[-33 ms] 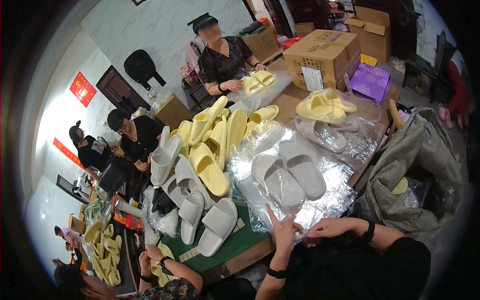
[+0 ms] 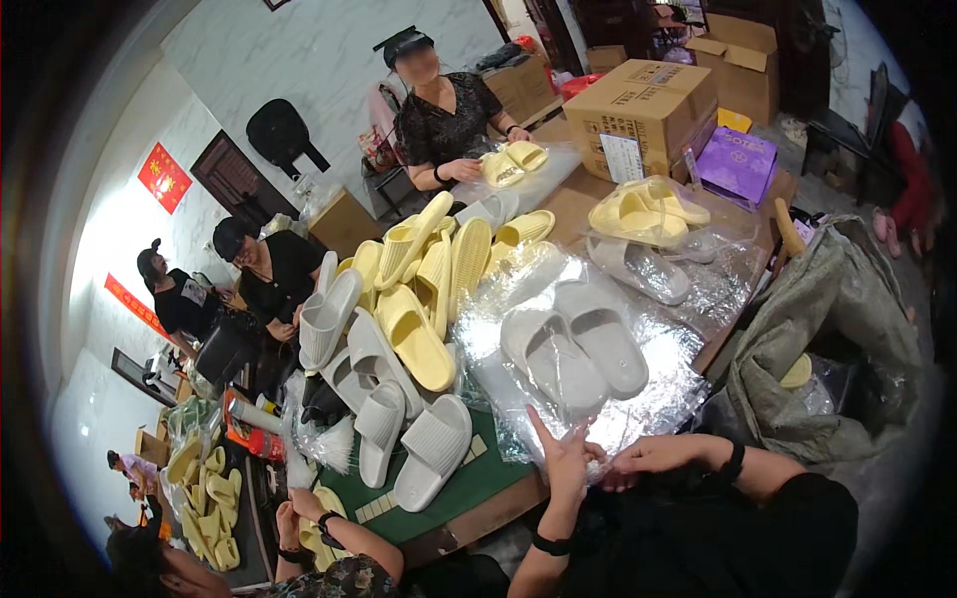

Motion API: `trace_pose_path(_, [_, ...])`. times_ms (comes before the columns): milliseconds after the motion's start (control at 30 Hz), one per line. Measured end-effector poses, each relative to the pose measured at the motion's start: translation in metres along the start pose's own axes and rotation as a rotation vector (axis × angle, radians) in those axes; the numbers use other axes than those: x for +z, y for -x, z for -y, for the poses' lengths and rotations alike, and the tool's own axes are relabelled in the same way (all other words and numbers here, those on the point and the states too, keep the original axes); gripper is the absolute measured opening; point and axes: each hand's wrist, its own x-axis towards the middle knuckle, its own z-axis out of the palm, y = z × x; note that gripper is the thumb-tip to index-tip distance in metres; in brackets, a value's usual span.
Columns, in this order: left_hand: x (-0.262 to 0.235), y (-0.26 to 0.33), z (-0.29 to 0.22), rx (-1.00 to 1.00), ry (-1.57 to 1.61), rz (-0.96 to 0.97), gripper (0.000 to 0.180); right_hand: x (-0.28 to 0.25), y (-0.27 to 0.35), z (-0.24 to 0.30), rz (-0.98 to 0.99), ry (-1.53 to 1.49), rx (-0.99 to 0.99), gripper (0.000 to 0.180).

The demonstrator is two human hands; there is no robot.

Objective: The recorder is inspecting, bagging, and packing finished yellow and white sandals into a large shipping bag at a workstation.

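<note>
A pair of grey slippers (image 2: 575,344) lies side by side inside a clear, shiny plastic bag (image 2: 658,394) on the table in front of me. My left hand (image 2: 563,456) rests at the bag's near edge with its fingers spread, holding nothing. Next to it, my right hand (image 2: 643,458) is closed on the same near edge of the bag. Both wrists wear dark bands.
A heap of yellow and grey slippers (image 2: 419,299) covers the green table mat (image 2: 469,480) to the left. Bagged slippers (image 2: 648,224), a cardboard box (image 2: 648,100) and a purple box (image 2: 738,159) stand behind. A grey sack (image 2: 827,329) hangs right. Other people work across and left.
</note>
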Motion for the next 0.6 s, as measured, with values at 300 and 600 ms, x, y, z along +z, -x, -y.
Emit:
trace_pose_path(300, [0.025, 0.007, 0.002, 0.037, 0.154, 0.283, 0.067, -0.024, -0.004, -0.028, -0.421, -1.062, -0.203, 0.071])
trace_pose_path(600, [0.030, 0.018, 0.031, -0.061, -0.104, 0.645, 0.064, -0.029, 0.000, -0.005, -0.891, -1.014, -0.168, 0.037])
